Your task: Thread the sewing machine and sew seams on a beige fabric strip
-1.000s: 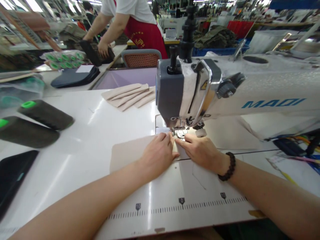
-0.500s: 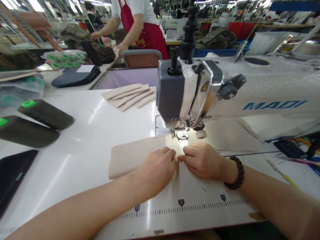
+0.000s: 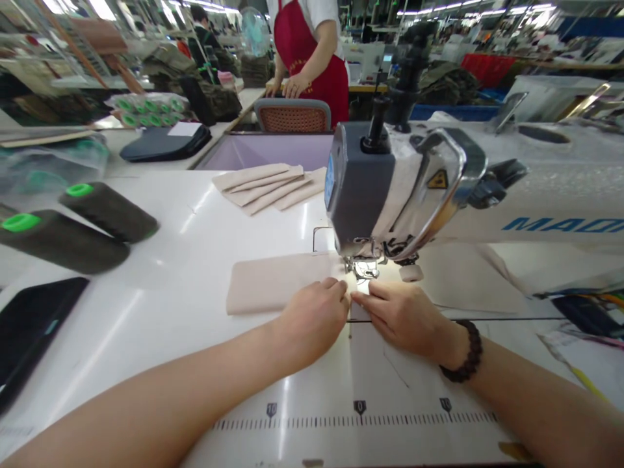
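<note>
A folded beige fabric panel (image 3: 273,279) lies flat on the sewing table, its right end under the lit presser foot (image 3: 365,268) of the sewing machine (image 3: 365,188). My left hand (image 3: 316,318) is closed, its bent fingers pinching the panel's near right corner. Just right of it, my right hand (image 3: 404,318) is closed too, with thumb and forefinger pressed at the panel's edge close to the foot. The fingertips of the two hands almost touch, and they hide part of that edge. A dark braided bracelet (image 3: 468,351) circles my right wrist.
Several beige fabric pieces (image 3: 268,185) lie fanned out behind the panel. Two dark thread cones (image 3: 112,211) and a black flat object (image 3: 39,331) are at left. More beige fabric (image 3: 463,279) lies under the machine arm. A person in a red apron (image 3: 312,58) stands beyond a chair (image 3: 292,116).
The panel has moved away from me, further under the foot, and both hands have followed it. The view has shifted. The co-worker's hands have come down near the chair back.
</note>
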